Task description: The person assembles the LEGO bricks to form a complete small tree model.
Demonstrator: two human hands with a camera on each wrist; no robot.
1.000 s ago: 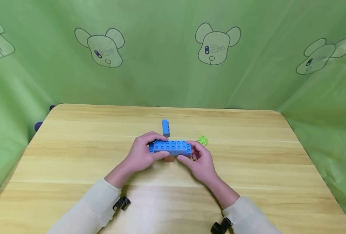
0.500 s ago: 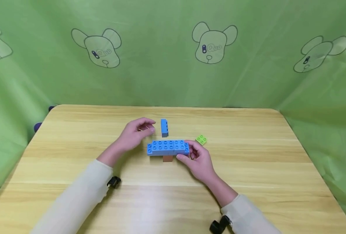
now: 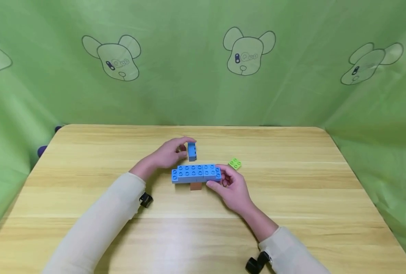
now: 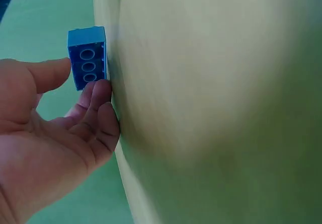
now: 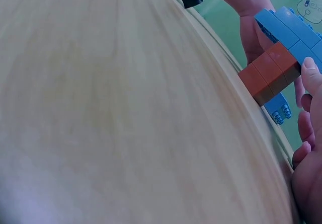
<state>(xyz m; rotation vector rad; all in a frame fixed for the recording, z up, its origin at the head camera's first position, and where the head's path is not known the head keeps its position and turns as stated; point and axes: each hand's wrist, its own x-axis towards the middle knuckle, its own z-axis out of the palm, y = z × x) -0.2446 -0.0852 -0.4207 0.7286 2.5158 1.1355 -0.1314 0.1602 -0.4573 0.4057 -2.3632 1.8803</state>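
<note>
A long bar of joined blue toy bricks (image 3: 192,174) sits on a reddish-brown brick base (image 3: 195,186) mid-table. My right hand (image 3: 234,190) holds the bar's right end, thumb in front and fingers behind. Beyond the bar, a separate blue brick (image 3: 192,152) lies on its side, studs facing right; its hollow underside shows in the left wrist view. My left hand (image 3: 170,153) is beside this brick (image 4: 86,58), index finger reaching over its far end. In the head view a small gap shows between thumb and brick. The reddish-brown bricks (image 5: 269,73) show under the bar in the right wrist view.
A small lime-green brick (image 3: 235,164) with studs up lies just behind my right hand. The wooden table (image 3: 292,171) is bordered by green curtains (image 3: 182,87) at the back and sides. Black wrist devices (image 3: 146,199) sit at both sleeves.
My left hand has let go of the blue bar's left end, moved away from me and then right to the separate blue brick. My right hand keeps holding the bar's right end.
</note>
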